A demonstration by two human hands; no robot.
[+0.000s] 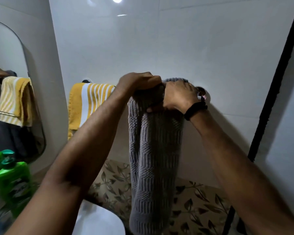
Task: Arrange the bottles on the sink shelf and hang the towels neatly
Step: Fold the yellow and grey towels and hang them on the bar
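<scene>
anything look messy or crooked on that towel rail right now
The grey towel is bunched into a narrow roll where both hands, left hand and right hand, grip it at the rail, not spread flat. The yellow striped towel beside it hangs spread out but slants slightly. Nothing looks spilled or damaged.

Count: 2 towels on the wall rail, 1 grey (155, 150) and 1 yellow striped (87, 106), plus a reflection of the yellow one in the 1 mirror (15, 53). 2 hands on the grey towel, left (139, 82) and right (180, 95), with 1 black wristband (194, 110) on the right. 2 green bottles (12, 182) at lower left, the farther one only partly in frame.
</scene>
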